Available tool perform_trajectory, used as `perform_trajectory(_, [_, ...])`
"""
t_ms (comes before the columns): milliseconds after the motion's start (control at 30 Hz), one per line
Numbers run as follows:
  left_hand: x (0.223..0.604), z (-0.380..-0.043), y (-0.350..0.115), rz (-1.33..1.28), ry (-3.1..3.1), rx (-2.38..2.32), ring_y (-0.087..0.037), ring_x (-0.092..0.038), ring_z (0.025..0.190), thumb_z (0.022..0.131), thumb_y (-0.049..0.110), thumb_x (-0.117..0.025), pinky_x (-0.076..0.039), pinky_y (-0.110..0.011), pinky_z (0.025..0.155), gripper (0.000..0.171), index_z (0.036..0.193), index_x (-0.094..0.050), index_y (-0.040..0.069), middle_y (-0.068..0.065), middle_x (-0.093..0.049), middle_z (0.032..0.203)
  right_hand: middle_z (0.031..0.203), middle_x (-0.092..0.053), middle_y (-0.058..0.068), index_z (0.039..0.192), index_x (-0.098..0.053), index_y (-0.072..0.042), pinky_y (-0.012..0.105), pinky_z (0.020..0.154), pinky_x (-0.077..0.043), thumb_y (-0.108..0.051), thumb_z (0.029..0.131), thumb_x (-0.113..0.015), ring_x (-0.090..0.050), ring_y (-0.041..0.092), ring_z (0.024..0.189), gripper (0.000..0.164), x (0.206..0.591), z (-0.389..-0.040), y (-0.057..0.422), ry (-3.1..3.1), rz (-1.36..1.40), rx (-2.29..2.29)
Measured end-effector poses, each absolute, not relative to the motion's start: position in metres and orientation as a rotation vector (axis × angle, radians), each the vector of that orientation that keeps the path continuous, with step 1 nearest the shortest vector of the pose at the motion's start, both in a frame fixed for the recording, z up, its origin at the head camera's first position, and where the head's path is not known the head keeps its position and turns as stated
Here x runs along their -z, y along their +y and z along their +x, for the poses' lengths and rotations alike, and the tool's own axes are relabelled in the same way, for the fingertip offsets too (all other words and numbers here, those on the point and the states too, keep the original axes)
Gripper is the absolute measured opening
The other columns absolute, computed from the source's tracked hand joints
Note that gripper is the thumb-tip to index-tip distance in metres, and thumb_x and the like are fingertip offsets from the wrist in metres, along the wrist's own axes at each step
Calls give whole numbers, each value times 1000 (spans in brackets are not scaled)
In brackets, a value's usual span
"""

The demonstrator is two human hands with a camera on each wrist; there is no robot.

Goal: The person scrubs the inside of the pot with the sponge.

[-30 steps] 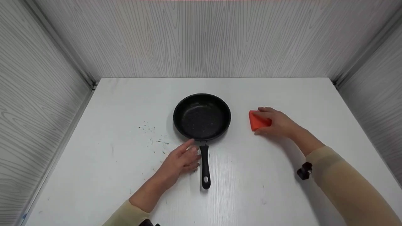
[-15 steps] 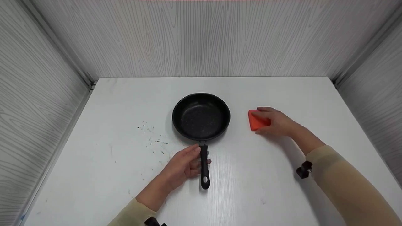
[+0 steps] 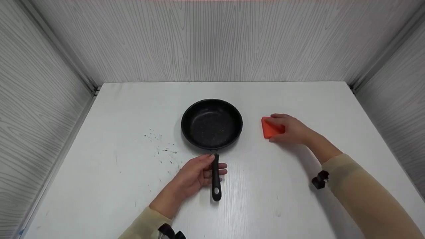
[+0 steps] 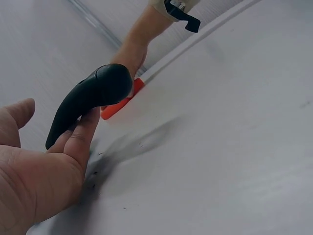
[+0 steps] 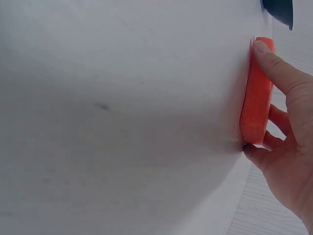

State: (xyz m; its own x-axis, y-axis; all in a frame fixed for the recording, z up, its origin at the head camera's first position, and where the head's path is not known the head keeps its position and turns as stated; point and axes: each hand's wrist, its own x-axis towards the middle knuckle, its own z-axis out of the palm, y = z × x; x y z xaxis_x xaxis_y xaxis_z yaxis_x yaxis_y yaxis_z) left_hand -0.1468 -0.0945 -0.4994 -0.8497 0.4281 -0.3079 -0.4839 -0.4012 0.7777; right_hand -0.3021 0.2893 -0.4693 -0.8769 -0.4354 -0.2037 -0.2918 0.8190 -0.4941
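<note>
A black frying pan [image 3: 212, 124] rests on the white table, its handle [image 3: 215, 186] pointing toward me. My left hand [image 3: 196, 174] is at the handle, its fingers passing beneath and showing on the right side. In the left wrist view, those fingers touch the underside of the handle [image 4: 93, 90] while the thumb [image 4: 22, 112] stands apart from it. Right of the pan, my right hand [image 3: 294, 130] holds a red sponge [image 3: 270, 128] on the tabletop. The right wrist view has thumb and fingers spanning opposite edges of the sponge [image 5: 257, 98].
Small dark crumbs or specks [image 3: 162, 147] are scattered on the table [image 3: 132, 106] left of the pan. Pale wood-grain panels [image 3: 212, 39] enclose the table at the back and both sides. A black wrist mount [image 3: 320, 180] sits on the right sleeve.
My left hand has moved right, from beside the pan handle to having its fingers under it. My right hand and the sponge have stayed in place.
</note>
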Motion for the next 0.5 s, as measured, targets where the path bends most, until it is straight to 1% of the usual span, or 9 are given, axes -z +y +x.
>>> perform_trajectory(200, [505,-149,-92,-113,1275,-2249,-32,-76,109,109,20,-63,-61,-45,96,44,140,-50,-8,-24,-74,120,169,-33,11,163,-45,-27,61,107,-51,-34,95,-81,-29,43,151,77,469,-303,288,2680,-540,653])
perform_trajectory(333, [506,-150,-90,-118,1274,-2248,-33,-77,105,109,16,-63,-62,-45,94,42,140,-50,-9,-25,-74,119,169,-31,10,163,-44,-27,60,106,-52,-30,96,-79,-30,43,150,76,468,-303,287,2671,-517,647])
perform_trajectory(500, [506,-153,-89,-117,1286,-2234,-30,-79,96,108,17,-64,-63,-45,90,43,139,-51,-10,-25,-75,114,169,-32,11,163,-45,-27,60,107,-51,-27,97,-77,-30,43,150,74,467,-302,287,2676,-522,656])
